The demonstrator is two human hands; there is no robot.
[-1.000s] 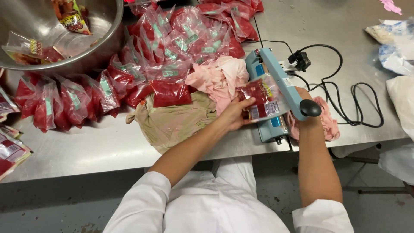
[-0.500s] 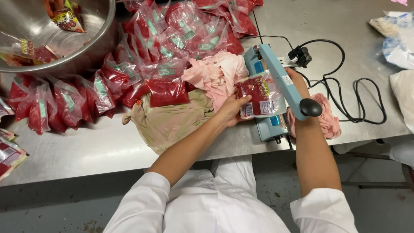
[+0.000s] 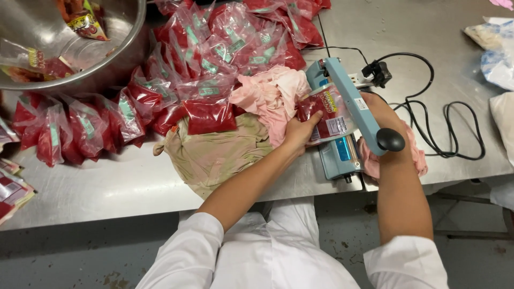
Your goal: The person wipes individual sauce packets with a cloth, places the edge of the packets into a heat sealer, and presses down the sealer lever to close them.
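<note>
My left hand [image 3: 301,130] grips a clear pouch of red paste [image 3: 325,113] and holds its end under the arm of a light-blue heat sealer [image 3: 342,115]. My right hand [image 3: 381,109] rests on the sealer's arm, just behind its black knob [image 3: 390,139], pressing it down on the pouch. The fingers of that hand are mostly hidden by the arm. A pink cloth [image 3: 270,96] and an olive cloth [image 3: 214,152] lie under my left forearm.
Several sealed red pouches [image 3: 214,59] are heaped on the steel table [image 3: 107,187] beyond the cloths. A big steel bowl [image 3: 69,48] with a few packets sits at the far left. The sealer's black cord [image 3: 444,128] loops to the right. White bags [image 3: 495,59] lie at the right edge.
The pouch has stayed under the sealer arm with both hands in place. Only the view has shifted slightly.
</note>
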